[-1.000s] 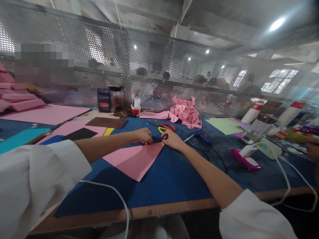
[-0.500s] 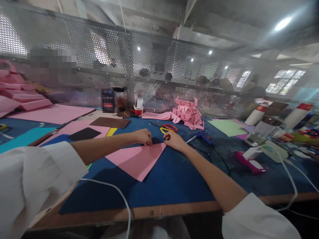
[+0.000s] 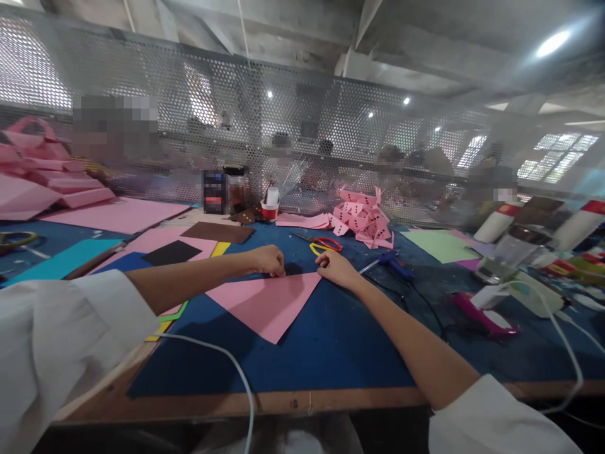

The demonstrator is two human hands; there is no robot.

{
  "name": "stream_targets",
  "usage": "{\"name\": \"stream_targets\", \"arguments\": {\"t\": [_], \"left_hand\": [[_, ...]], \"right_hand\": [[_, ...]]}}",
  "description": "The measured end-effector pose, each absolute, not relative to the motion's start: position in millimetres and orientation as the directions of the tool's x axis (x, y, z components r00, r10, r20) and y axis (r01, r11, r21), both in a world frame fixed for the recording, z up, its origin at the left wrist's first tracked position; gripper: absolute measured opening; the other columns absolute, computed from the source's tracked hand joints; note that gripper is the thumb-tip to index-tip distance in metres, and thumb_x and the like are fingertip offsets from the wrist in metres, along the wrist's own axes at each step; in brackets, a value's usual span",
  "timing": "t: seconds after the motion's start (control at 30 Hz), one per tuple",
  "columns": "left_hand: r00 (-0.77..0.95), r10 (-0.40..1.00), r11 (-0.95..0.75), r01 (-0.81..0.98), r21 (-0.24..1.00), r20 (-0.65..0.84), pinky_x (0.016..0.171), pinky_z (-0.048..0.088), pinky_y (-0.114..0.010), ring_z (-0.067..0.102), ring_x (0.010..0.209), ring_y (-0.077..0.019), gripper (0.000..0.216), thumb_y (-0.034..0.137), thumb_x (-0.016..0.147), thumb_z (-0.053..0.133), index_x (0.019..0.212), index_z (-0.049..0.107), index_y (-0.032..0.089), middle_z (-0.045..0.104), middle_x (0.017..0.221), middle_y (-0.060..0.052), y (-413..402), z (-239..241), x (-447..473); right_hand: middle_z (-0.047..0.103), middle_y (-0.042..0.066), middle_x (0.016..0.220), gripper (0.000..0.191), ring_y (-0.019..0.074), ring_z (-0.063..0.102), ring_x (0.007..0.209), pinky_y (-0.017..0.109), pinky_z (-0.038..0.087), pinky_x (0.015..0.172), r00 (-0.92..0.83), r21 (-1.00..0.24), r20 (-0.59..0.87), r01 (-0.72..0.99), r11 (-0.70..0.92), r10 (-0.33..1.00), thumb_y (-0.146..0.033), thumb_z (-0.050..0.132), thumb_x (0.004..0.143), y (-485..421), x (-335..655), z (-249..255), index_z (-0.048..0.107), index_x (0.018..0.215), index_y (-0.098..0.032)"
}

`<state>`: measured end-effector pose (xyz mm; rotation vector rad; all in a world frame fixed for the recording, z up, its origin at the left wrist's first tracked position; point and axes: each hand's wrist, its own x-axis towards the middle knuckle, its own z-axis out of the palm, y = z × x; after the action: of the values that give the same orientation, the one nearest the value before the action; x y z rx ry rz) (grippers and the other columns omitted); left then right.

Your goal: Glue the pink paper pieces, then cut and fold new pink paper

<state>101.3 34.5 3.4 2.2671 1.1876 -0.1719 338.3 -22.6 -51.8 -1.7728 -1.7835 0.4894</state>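
A sheet of pink paper point(image 3: 271, 302), folded into a triangle-like shape, lies on the blue table in front of me. Its long edge faces away from me, and one corner points toward me. My left hand point(image 3: 268, 260) is closed, its curled fingers pressing on the long edge near the middle. At the right end of that edge, my right hand point(image 3: 336, 270) pinches the paper's corner. Just beyond my right hand lie scissors point(image 3: 326, 244) with red and yellow handles. A blue glue gun point(image 3: 397, 265) rests to the right of them.
Cut pink pieces with black dots point(image 3: 362, 217) are heaped at the back by the mesh screen point(image 3: 293, 94). Coloured sheets, including black paper point(image 3: 171, 253), lie left. A magenta tool point(image 3: 486, 315) and a glass jar point(image 3: 503, 252) stand right. A white cable point(image 3: 231, 359) crosses the front edge.
My left hand has slid a little to the left along the paper's long edge. My right hand stays at the corner. The whole view has shifted slightly.
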Motion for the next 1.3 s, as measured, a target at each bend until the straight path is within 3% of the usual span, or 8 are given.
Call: {"name": "stream_targets", "arguments": {"t": [0.1,0.2,0.3,1.3], "left_hand": [[0.603,0.729,-0.452,0.78,0.434,-0.325,0.078,0.056,-0.037,0.066,0.09,-0.0201,0.026,0.035,0.092,0.065,0.107,0.066,0.013,0.068,0.106,-0.006,35,2,97],[0.607,0.748,-0.454,0.763,0.46,-0.268,0.065,0.047,-0.027,0.064,0.074,-0.0182,0.017,0.032,0.077,0.072,0.076,0.068,0.015,0.067,0.073,-0.001,36,0,91],[0.608,0.758,-0.45,0.75,0.485,-0.237,0.057,0.039,-0.025,0.061,0.067,-0.0177,0.014,0.031,0.064,0.07,0.063,0.065,0.018,0.064,0.061,0.0,37,-1,86],[0.564,0.803,-0.397,0.746,0.535,-0.192,0.056,0.041,-0.025,0.058,0.063,-0.0172,0.022,0.039,0.059,0.065,0.063,0.065,0.018,0.063,0.061,-0.001,39,-13,25]], "right_hand": [[0.069,0.001,0.092,0.025,0.0148,0.064,0.082,0.026,0.048,0.075,0.043,-0.625,0.14,0.779,0.055,0.989,-0.014,0.069,0.07,-22,338,-53,0.067,0.094,-0.019],[0.069,0.0,0.089,0.024,0.0148,0.065,0.081,0.026,0.047,0.075,0.045,-0.625,0.141,0.779,0.054,0.989,-0.013,0.07,0.07,-23,338,-52,0.068,0.094,-0.019],[0.069,0.0,0.089,0.024,0.0151,0.065,0.081,0.026,0.047,0.074,0.044,-0.622,0.141,0.781,0.054,0.989,-0.013,0.07,0.07,-23,337,-51,0.068,0.093,-0.019],[0.068,0.002,0.09,0.025,0.0144,0.063,0.078,0.025,0.046,0.072,0.03,-0.618,0.134,0.784,0.06,0.991,-0.013,0.067,0.071,-27,335,-48,0.067,0.095,-0.018]]}}
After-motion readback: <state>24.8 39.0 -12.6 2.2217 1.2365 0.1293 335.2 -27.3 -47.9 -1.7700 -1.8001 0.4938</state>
